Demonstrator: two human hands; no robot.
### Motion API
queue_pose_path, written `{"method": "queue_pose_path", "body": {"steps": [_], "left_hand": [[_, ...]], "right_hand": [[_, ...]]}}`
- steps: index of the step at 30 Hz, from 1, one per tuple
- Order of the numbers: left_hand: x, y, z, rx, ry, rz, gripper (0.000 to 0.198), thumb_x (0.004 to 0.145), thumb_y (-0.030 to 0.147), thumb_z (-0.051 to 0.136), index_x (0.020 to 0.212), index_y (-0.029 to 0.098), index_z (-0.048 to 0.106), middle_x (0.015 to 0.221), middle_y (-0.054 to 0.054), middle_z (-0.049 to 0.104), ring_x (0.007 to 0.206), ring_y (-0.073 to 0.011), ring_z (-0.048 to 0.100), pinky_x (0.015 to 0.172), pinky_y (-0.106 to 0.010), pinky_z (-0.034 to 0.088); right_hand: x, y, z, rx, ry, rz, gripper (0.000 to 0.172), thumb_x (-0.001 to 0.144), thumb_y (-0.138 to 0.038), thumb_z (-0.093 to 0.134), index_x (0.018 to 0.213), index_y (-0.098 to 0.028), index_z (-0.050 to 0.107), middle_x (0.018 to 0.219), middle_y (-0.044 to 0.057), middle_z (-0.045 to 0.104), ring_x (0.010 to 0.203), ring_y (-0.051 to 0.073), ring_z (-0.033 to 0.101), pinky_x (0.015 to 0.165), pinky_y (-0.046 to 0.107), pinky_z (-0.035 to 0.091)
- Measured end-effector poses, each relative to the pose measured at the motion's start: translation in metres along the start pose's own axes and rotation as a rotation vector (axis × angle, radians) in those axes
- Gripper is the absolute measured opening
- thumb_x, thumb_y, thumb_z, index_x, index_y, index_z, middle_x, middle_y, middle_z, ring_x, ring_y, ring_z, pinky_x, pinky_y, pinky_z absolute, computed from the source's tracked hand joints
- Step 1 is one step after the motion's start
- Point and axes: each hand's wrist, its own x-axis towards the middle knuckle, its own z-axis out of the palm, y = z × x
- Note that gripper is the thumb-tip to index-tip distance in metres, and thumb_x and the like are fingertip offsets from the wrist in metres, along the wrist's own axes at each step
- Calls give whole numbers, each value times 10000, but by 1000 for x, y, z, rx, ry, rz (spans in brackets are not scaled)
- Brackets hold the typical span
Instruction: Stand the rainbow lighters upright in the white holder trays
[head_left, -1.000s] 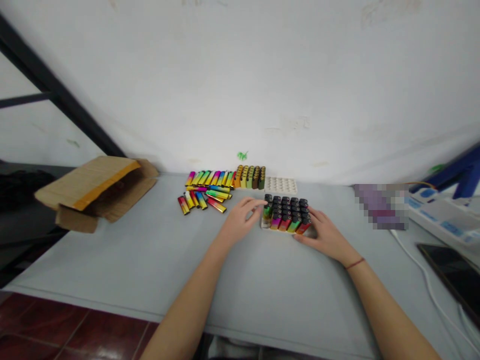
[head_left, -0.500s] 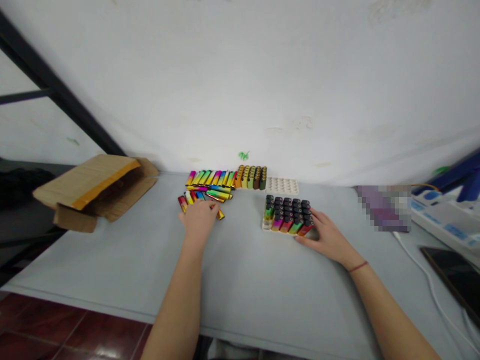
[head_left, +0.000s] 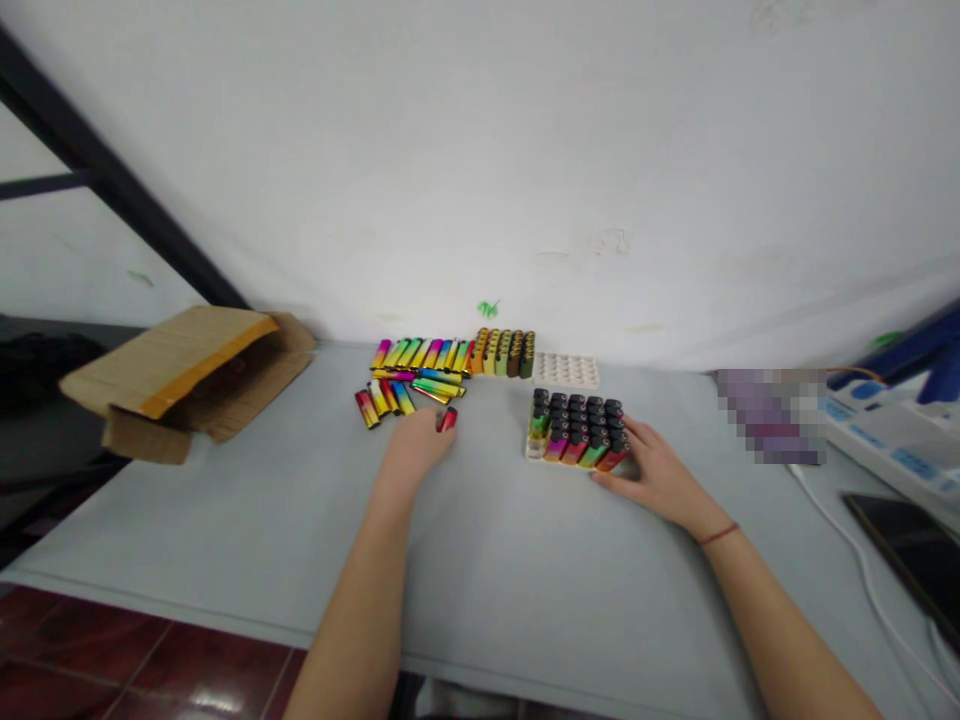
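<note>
My left hand (head_left: 417,446) is closed around a shiny lighter sleeve (head_left: 448,419) whose red end sticks out past the thumb. Just beyond it lie several loose metallic sleeves (head_left: 388,398) in red, blue, green and gold. My right hand (head_left: 660,478) grips the right side of a white tray (head_left: 534,449), thumb at the front corner and fingers along the side. Upright in that tray stand rows of lighters (head_left: 576,430) with black tops and coloured bodies. The tray's front left slot shows no lighter.
By the wall are a row of metallic sleeves (head_left: 420,354), a block of gold-topped lighter-like pieces (head_left: 504,352) and a white holed tray (head_left: 566,370). An open cardboard box (head_left: 180,370) lies left. A phone (head_left: 900,550), white cable (head_left: 847,535) and power strip (head_left: 892,440) are right.
My left hand has moved slightly right, away from the loose pile, with the red sleeve now showing in its grip. My right hand has stayed at the tray.
</note>
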Motion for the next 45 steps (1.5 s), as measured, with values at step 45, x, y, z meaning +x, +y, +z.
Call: {"method": "queue_pose_path", "body": {"steps": [45], "left_hand": [[-21, 67, 37, -1669, 80, -138, 172, 817, 379, 374, 733, 231, 396, 418, 102, 264, 346, -75, 196, 389, -182, 143]], "right_hand": [[3, 0, -1, 4, -1, -17, 713, 860, -649, 569, 1387, -172, 517, 1435, 184, 548, 1306, 384, 526, 1114, 599, 402]]}}
